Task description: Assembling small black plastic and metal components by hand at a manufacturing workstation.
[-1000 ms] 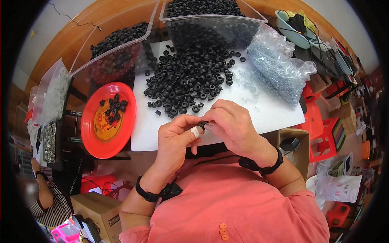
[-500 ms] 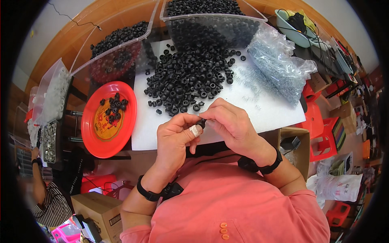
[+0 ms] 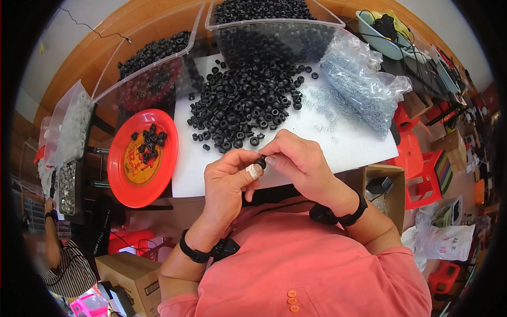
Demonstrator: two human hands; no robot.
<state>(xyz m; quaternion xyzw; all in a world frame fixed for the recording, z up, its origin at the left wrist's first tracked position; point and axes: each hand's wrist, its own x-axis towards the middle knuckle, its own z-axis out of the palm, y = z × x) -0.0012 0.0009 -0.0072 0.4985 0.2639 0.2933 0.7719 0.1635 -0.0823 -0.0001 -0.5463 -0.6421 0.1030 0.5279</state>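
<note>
Between my two hands is a small round black plastic part (image 3: 261, 161), partly hidden by fingers. My left hand (image 3: 228, 178), with white tape on the thumb, pinches it from the left. From the right, the thumb and forefinger of my right hand (image 3: 298, 162) close on the same part. Just beyond my fingers lies a heap of small black plastic parts (image 3: 240, 100), several showing open round holes. To the right, many small springs (image 3: 319, 108) are scattered on the white sheet (image 3: 364, 153), beside a clear plastic bag (image 3: 359, 84) full of them.
A red plate (image 3: 117, 164) with several black parts stands left of the sheet. Two clear bins (image 3: 274, 24) of black parts stand at the back. Far left are a tub of whitish pieces (image 3: 71, 129) and another person's arm (image 3: 52, 238). A cardboard box (image 3: 395, 203) sits by my right elbow.
Both hands stay together at the black part, with only a slight shift of the right fingers. The whole view has moved a little.
</note>
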